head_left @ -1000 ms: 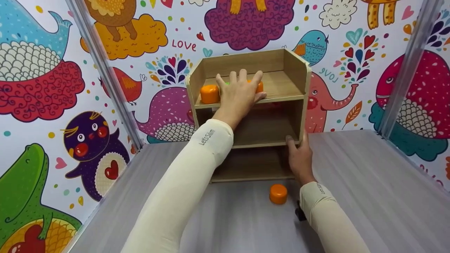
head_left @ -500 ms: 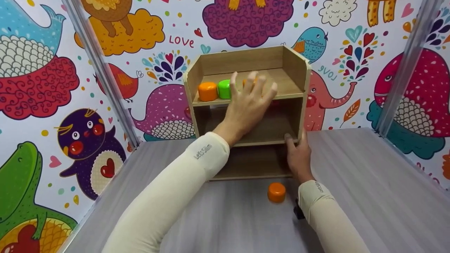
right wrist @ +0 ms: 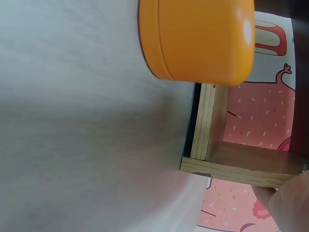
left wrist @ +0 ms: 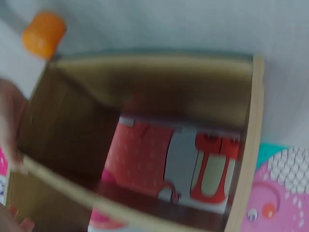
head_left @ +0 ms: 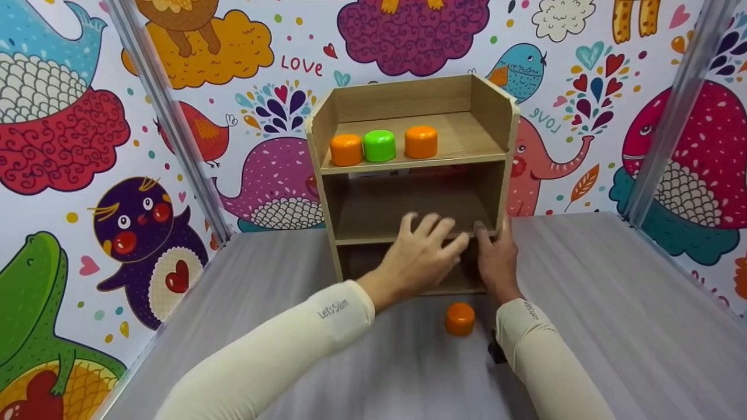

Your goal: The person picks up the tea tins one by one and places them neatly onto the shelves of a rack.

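Note:
A small wooden shelf unit (head_left: 467, 131) has three levels. On its top board stand an orange rounded cylinder (head_left: 346, 150), a green one (head_left: 379, 146) and another orange one (head_left: 421, 142), with a gap before the last. My left hand (head_left: 417, 259) holds nothing; its fingers are spread and loosely bent before the middle and lower levels. With thumb in front and fingers outside, my right hand (head_left: 498, 259) grips the unit's right side panel. On the table before the unit is one more orange cylinder (head_left: 460, 319), large in the right wrist view, where a seam shows near its base.
The grey table (head_left: 613, 303) extends to both sides of the unit. Behind it rises a wall (head_left: 408, 35) printed with cartoon animals, with metal posts (head_left: 169, 122) at the corners. The unit's back is partly open; the print shows through.
My left hand has left the cylinders on the top board and come down to the lower front. The green and orange cylinders there are now uncovered. My right hand keeps its grip.

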`<action>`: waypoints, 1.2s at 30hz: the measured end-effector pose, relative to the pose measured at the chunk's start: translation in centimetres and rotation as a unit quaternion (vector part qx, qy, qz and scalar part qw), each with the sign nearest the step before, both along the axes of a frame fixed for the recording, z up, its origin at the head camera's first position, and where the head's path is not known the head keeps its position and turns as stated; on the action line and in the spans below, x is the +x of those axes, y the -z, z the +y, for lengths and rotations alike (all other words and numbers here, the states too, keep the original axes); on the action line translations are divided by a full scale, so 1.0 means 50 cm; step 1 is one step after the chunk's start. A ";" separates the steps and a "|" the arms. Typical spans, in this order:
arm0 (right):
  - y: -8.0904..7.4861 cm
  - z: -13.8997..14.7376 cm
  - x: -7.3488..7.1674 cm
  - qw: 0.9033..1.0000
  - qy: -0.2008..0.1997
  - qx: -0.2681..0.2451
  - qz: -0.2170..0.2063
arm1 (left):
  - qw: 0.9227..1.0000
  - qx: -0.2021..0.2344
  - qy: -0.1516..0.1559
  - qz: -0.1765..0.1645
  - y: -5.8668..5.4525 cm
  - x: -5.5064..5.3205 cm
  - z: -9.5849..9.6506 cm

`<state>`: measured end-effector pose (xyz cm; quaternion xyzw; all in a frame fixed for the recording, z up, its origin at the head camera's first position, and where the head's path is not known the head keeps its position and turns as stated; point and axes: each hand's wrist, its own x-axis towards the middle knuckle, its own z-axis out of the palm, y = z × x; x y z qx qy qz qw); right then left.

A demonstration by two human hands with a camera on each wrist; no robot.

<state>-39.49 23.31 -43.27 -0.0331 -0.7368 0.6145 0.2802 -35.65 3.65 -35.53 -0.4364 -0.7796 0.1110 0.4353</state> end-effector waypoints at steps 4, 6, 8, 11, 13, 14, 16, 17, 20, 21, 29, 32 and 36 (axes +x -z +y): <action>0.003 0.003 0.000 1.000 -0.003 -0.002 0.005 | 0.998 -0.029 -0.014 -0.062 0.060 0.016 0.002; 0.004 0.003 0.000 1.000 -0.003 -0.002 0.006 | 0.995 -0.038 -0.020 -0.092 0.088 0.022 0.003; 0.004 0.002 0.001 1.000 -0.002 -0.001 0.009 | 0.991 -0.044 -0.024 -0.122 0.112 0.028 0.005; 0.003 0.001 0.003 1.000 -0.004 -0.004 0.013 | 0.986 -0.050 -0.028 -0.154 0.141 0.033 0.010; 0.002 0.000 0.004 1.000 -0.006 -0.009 0.014 | 0.984 -0.052 -0.029 -0.169 0.156 0.035 0.014; 0.001 -0.001 0.005 1.000 -0.008 -0.012 0.014 | 0.983 -0.054 -0.029 -0.174 0.163 0.036 0.016; -0.002 -0.002 0.007 1.000 -0.010 -0.016 0.013 | 0.980 -0.057 -0.031 -0.186 0.177 0.036 0.020; -0.003 -0.002 0.007 1.000 -0.012 -0.017 0.012 | 0.979 -0.058 -0.031 -0.194 0.183 0.036 0.022; -0.004 -0.005 0.008 1.000 -0.010 -0.012 0.005 | 0.972 -0.056 -0.033 -0.225 0.202 0.035 0.024; -0.003 -0.006 0.007 1.000 -0.009 -0.010 0.002 | 0.969 -0.054 -0.033 -0.237 0.207 0.034 0.024; 0.000 -0.005 0.005 1.000 -0.009 -0.011 -0.003 | 0.944 -0.052 -0.061 -0.320 0.232 0.033 0.038; -0.001 -0.004 0.007 1.000 -0.013 -0.017 -0.001 | 0.938 -0.059 -0.070 -0.333 0.238 0.032 0.046; -0.001 -0.001 0.007 1.000 -0.017 -0.021 -0.002 | 0.935 -0.064 -0.078 -0.341 0.249 0.030 0.054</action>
